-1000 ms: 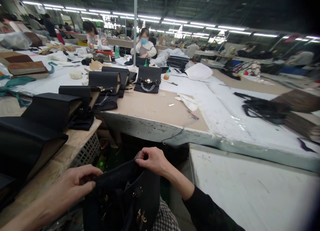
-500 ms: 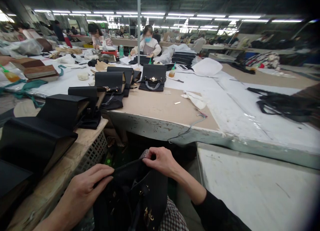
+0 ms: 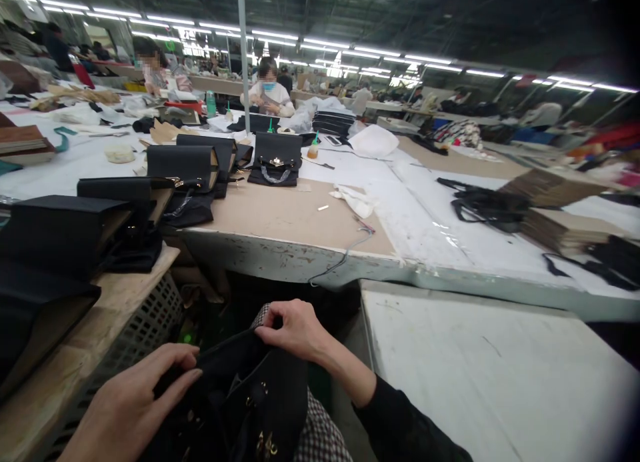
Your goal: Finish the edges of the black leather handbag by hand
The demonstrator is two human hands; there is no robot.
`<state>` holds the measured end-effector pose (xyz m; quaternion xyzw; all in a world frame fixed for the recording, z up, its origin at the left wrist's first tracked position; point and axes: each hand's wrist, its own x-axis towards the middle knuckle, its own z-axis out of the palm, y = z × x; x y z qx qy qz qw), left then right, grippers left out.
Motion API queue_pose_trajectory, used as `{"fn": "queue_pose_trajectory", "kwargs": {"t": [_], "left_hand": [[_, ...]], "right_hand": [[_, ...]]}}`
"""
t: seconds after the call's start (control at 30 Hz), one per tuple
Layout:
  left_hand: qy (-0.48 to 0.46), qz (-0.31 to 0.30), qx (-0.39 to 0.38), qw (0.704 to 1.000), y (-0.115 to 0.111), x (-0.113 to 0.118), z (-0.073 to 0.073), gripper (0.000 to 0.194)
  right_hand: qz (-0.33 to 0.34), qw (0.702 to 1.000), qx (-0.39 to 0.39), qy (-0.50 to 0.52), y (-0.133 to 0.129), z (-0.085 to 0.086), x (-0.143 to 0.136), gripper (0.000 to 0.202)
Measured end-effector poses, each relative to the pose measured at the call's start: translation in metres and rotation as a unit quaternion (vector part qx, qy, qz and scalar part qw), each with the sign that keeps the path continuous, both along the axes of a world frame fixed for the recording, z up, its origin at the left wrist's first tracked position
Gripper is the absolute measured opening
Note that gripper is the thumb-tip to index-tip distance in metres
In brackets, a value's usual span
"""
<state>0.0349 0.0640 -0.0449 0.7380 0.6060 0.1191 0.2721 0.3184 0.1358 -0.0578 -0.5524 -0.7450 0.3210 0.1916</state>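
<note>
A black handbag [image 3: 280, 389] with gold-coloured fittings lies in my lap, its mouth towards me and partly spread. My right hand [image 3: 295, 329] pinches the far end of its top edge between thumb and bent fingers. At the near left end of the same edge is my left hand [image 3: 135, 395], its thumb and fingers loosely closed about the rim. The dark lining shows between the two hands; the lower part of the bag is in shadow and cut off by the frame.
Several black handbags [image 3: 65, 229] stand along a wooden board on a plastic crate [image 3: 155, 315] at left. Another black handbag [image 3: 275, 159] stands on the worktable [image 3: 280, 215]. A white-topped surface [image 3: 450, 355] is at right. People work across the table.
The view has turned right, so the scene has shifted left and stacks of boards appear at right. The left thumb and fingers look slightly further apart; the right pinch is unchanged.
</note>
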Motion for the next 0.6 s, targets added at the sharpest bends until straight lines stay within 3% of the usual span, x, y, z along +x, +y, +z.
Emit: {"fn": "queue_pose_trajectory", "kwargs": {"t": [0.13, 0.23, 0.4, 0.6], "left_hand": [[0.054, -0.023, -0.071, 0.996, 0.019, 0.032, 0.020, 0.021], [0.025, -0.066, -0.083, 0.994, 0.041, 0.058, 0.027, 0.018], [-0.055, -0.150, -0.113, 0.981, 0.073, 0.083, 0.016, 0.015], [-0.052, -0.161, -0.122, 0.978, 0.084, 0.083, 0.010, 0.013]], "right_hand": [[0.004, 1.000, 0.002, -0.002, -0.001, 0.002, -0.001, 0.012], [0.010, 1.000, 0.000, 0.001, -0.001, 0.005, -0.003, 0.013], [0.017, 1.000, -0.004, 0.006, -0.003, 0.004, 0.001, 0.010], [0.064, 0.995, 0.042, 0.060, -0.004, 0.005, 0.014, 0.010]]}}
